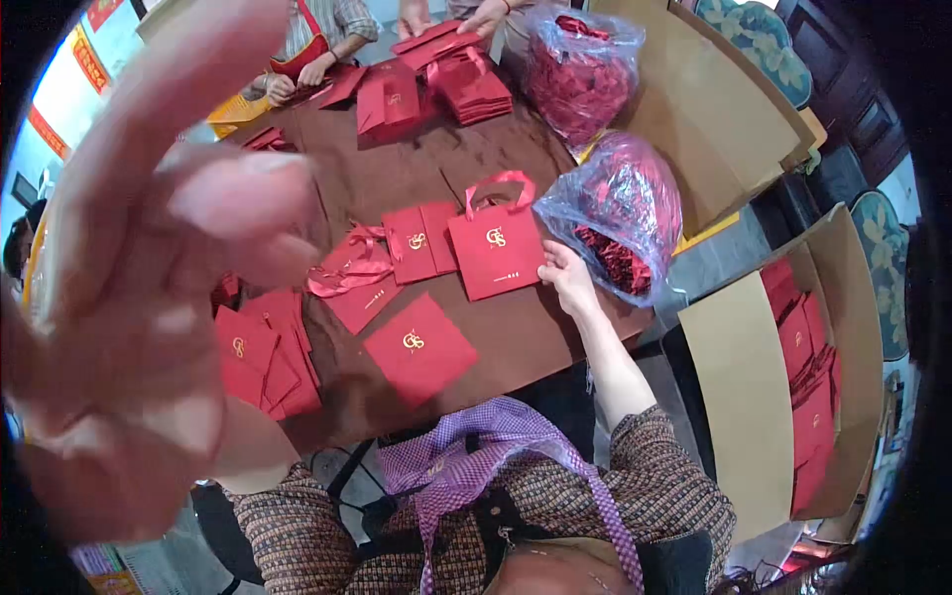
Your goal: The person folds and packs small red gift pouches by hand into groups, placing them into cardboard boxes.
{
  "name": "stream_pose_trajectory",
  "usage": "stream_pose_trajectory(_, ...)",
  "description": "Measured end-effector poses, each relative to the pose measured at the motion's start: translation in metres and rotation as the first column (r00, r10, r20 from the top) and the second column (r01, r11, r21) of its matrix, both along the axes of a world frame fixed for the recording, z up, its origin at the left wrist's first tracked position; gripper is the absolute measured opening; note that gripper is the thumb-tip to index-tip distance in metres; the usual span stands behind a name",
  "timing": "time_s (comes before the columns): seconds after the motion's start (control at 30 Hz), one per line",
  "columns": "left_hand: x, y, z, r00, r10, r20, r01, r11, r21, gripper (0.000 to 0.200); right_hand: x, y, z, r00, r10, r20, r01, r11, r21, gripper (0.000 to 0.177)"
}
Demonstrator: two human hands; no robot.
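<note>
Pinching the right edge of the red gift bag (pixel 496 260) between thumb and fingers, the right hand (pixel 567 280) seems to have a light hold in my head view, the only feed I have. The bag, with its pink ribbon handle (pixel 521 180) looped above and its gold letters (pixel 496 238) showing, is on the brown tablecloth (pixel 526 342), close beside a clear plastic sack (pixel 645 193); whether it lies quite flat I can't tell. Large and blurred, close up, the left hand (pixel 129 307) has finger and thumb spread apart, and I see nothing between them. To the bag's left is a ribboned bag (pixel 359 293), and nearer the wearer lies a loose red piece (pixel 421 352) with similar lettering. For a good hold, I'd keep the pinch at the very edge, off the print, and gentle enough not to crease the side. I'd also keep the fingers clear of the sack, since its wrap could snag a corner
</note>
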State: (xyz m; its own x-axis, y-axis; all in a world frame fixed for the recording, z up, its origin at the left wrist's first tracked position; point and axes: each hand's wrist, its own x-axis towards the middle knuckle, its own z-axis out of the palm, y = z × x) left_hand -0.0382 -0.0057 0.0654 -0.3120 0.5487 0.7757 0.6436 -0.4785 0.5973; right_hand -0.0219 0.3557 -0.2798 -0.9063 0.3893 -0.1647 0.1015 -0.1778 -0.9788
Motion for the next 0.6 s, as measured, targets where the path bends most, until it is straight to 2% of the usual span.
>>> stream_pose_trajectory(0.03,-0.001,0.000,0.002,1.000,0.004,-0.011,-0.004,1.000,-0.004,0.064,-0.002,0.001,0.001,1.000,0.001,-0.003,-0.001,1.000,-0.002,0.063)
stream_pose_trajectory(0.07,-0.001,0.001,0.007,1.000,0.009,-0.023,-0.009,1.000,-0.007,0.064,-0.002,0.004,0.002,0.997,0.075,-0.029,-0.079,0.986,-0.149,0.062)
stream_pose_trajectory(0.1,-0.006,-0.006,-0.022,0.966,0.247,0.075,-0.254,0.961,0.110,0.074,-0.002,0.005,0.002,0.987,0.146,-0.067,-0.159,0.944,-0.289,0.062)
stream_pose_trajectory(0.13,-0.015,-0.002,-0.041,0.966,0.252,0.050,-0.256,0.959,0.119,0.074,-0.002,0.004,0.003,0.985,0.160,-0.067,-0.173,0.932,-0.320,0.062)
stream_pose_trajectory(0.17,-0.006,0.009,-0.060,0.778,0.582,0.235,-0.608,0.792,0.052,0.078,-0.001,0.001,0.008,0.985,0.161,-0.067,-0.175,0.931,-0.320,0.062)
stream_pose_trajectory(0.2,-0.013,0.010,-0.085,0.765,0.608,0.214,-0.626,0.779,0.025,0.066,0.000,-0.004,0.015,0.981,0.176,-0.075,-0.191,0.915,-0.356,0.061)
stream_pose_trajectory(0.23,-0.021,0.011,-0.118,0.773,0.553,0.311,-0.583,0.812,0.004,0.048,0.000,-0.008,0.020,0.978,0.190,-0.086,-0.209,0.895,-0.394,0.061)
stream_pose_trajectory(0.3,-0.018,0.019,-0.167,0.581,0.640,0.503,-0.592,0.757,-0.278,0.038,0.000,-0.013,0.025,0.978,0.189,-0.087,-0.208,0.880,-0.426,0.061)
stream_pose_trajectory(0.37,-0.020,0.024,-0.226,0.505,0.681,0.530,-0.542,0.728,-0.419,0.036,-0.002,-0.019,0.036,0.972,0.198,-0.129,-0.235,0.867,-0.440,0.060)
stream_pose_trajectory(0.43,-0.016,0.040,-0.255,0.343,0.584,0.736,-0.424,0.796,-0.433,0.041,-0.005,-0.026,0.043,0.973,0.187,-0.135,-0.229,0.850,-0.474,0.059)
stream_pose_trajectory(0.53,-0.020,0.061,-0.275,0.237,0.370,0.898,-0.245,0.917,-0.313,0.051,-0.016,-0.032,0.049,0.962,0.213,-0.172,-0.269,0.847,-0.458,0.059)
stream_pose_trajectory(0.57,-0.023,0.065,-0.278,0.232,0.368,0.900,-0.247,0.918,-0.312,0.051,-0.020,-0.034,0.052,0.962,0.216,-0.167,-0.270,0.848,-0.457,0.059)
stream_pose_trajectory(0.6,-0.025,0.070,-0.275,0.222,0.289,0.931,-0.223,0.945,-0.240,0.052,-0.022,-0.038,0.053,0.953,0.240,-0.187,-0.300,0.842,-0.448,0.059)
